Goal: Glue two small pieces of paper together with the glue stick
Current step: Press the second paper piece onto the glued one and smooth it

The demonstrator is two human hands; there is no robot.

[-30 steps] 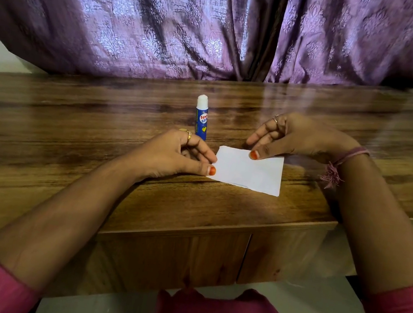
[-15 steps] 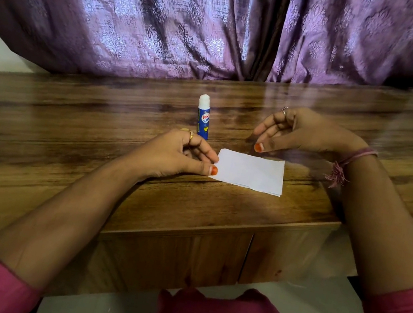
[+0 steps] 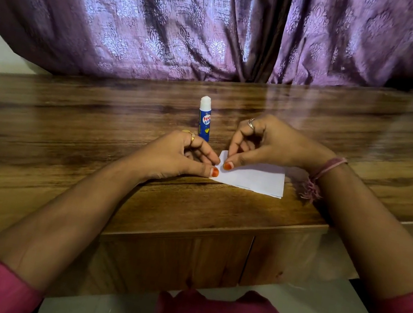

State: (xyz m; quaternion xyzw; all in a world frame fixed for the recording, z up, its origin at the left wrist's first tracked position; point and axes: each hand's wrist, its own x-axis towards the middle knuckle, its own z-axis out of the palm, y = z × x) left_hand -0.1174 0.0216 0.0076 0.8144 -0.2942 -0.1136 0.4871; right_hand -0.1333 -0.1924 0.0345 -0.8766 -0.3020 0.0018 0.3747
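Note:
White paper lies flat on the wooden table, with a second sheet's edge showing beneath it at the right. My right hand pinches the paper's upper left corner between thumb and finger, lifting it slightly. My left hand rests curled on the table, its thumb tip pressing the paper's left edge. A blue glue stick with a white cap stands upright just behind my left hand, untouched.
A purple patterned curtain hangs along the table's back edge. The table's front edge runs close below the paper, with drawer fronts under it. A pink thread band is on my right wrist.
My right hand moved left and down from above the paper's top edge and took hold of the upper left corner. My left hand stayed put.

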